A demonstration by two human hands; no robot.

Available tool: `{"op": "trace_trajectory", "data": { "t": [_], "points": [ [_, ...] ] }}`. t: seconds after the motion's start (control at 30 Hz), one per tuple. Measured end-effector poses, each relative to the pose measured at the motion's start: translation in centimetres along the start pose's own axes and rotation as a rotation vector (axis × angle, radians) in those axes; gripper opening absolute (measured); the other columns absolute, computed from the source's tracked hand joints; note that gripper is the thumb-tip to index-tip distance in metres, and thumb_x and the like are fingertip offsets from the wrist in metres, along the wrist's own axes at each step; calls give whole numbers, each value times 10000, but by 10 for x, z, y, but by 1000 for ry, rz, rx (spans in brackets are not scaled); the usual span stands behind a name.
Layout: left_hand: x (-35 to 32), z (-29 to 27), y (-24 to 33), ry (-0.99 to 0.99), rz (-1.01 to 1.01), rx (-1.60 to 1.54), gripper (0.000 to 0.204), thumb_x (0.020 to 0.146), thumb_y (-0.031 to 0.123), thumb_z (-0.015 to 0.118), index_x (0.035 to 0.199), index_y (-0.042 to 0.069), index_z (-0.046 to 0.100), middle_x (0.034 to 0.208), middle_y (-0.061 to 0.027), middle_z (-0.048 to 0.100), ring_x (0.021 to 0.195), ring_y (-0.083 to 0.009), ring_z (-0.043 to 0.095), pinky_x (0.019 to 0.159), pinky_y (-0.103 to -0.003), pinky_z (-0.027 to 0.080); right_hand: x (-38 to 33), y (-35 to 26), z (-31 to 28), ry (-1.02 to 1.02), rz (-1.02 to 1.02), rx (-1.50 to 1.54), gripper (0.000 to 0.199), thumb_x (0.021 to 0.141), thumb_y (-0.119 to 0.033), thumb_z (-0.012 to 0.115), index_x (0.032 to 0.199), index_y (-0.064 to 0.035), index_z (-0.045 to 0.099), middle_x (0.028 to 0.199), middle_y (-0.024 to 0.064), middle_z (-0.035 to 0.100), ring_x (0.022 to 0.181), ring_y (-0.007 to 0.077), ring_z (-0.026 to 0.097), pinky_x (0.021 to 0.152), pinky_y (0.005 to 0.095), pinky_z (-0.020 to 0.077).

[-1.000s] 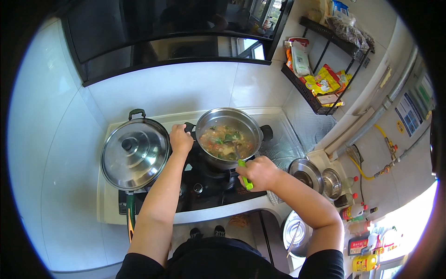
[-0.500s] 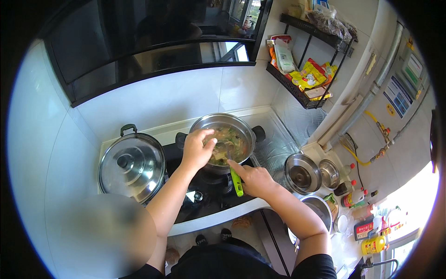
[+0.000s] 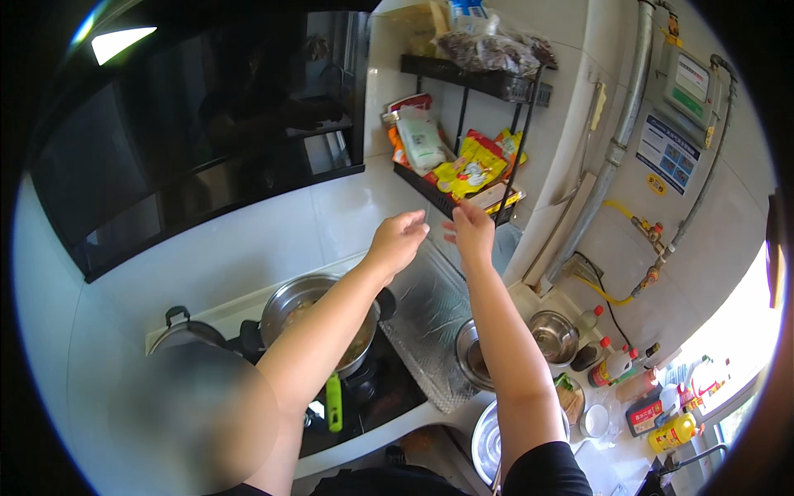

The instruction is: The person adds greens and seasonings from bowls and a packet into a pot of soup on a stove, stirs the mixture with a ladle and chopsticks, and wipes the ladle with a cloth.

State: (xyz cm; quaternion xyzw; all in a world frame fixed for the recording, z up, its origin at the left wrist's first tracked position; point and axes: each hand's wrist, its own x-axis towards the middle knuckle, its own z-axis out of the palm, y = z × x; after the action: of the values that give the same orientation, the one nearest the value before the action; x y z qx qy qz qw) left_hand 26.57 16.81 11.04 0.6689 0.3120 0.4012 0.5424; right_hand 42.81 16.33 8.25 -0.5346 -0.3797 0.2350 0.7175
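Both of my hands are raised at the lower tier of a black wall rack (image 3: 430, 187). My left hand (image 3: 400, 241) has its fingers stretched out and holds nothing visible. My right hand (image 3: 471, 235) is nearest a small flat box (image 3: 495, 197) at the rack's front, its fingers apart; I cannot tell whether they touch it. Behind them on the rack lie a yellow packet (image 3: 471, 168) and a white and green bag (image 3: 422, 140). Below left, a steel pot (image 3: 281, 304) with food sits on the stove, partly behind my left forearm. A utensil's green handle (image 3: 334, 403) rests at the pot's near side.
A lidded pan (image 3: 188, 331) stands left of the pot, partly covered by a blurred patch. Steel bowls (image 3: 552, 337) and several bottles (image 3: 612, 367) line the right counter. Foil sheeting (image 3: 422, 306) covers the corner. A gas pipe (image 3: 616, 153) and meter (image 3: 688, 87) are on the right wall.
Both hands have moved up and right from the pot to the rack. My right hand has let go of the green-handled utensil. The view has turned toward the right.
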Motion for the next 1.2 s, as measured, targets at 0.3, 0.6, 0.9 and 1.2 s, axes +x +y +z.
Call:
{"op": "trace_trajectory", "data": {
  "t": [0.3,0.6,0.9,1.2],
  "points": [
    [123,64,-29,47,-49,-43,546,906,182,542,1371,-28,346,1401,-151,405,1291,-219,386,1050,-292,290,165,27,6,428,135,-17,326,860,-55,582,1135,-10,412,925,155,604,566,208,642,462,268,519],
    [126,44,-41,59,-195,-90,660,869,274,600,1408,34,304,1286,-59,504,1070,-150,506,861,-304,393,154,30,17,482,29,-282,290,896,-258,552,931,10,658,859,188,666,748,293,659,688,396,501],
    [95,26,-21,69,-262,-182,627,864,379,610,1350,53,386,1207,-26,512,996,-147,520,820,-300,407,109,-34,29,406,-107,208,275,928,-224,517,903,32,615,690,124,646,488,162,619,467,258,480],
    [76,29,-17,114,-353,-346,712,853,439,616,1377,58,319,1254,-76,469,1047,-218,507,862,-382,408,86,-42,23,259,-158,300,278,947,-229,502,921,29,601,688,87,621,488,152,605,446,253,485]
  ]
}}
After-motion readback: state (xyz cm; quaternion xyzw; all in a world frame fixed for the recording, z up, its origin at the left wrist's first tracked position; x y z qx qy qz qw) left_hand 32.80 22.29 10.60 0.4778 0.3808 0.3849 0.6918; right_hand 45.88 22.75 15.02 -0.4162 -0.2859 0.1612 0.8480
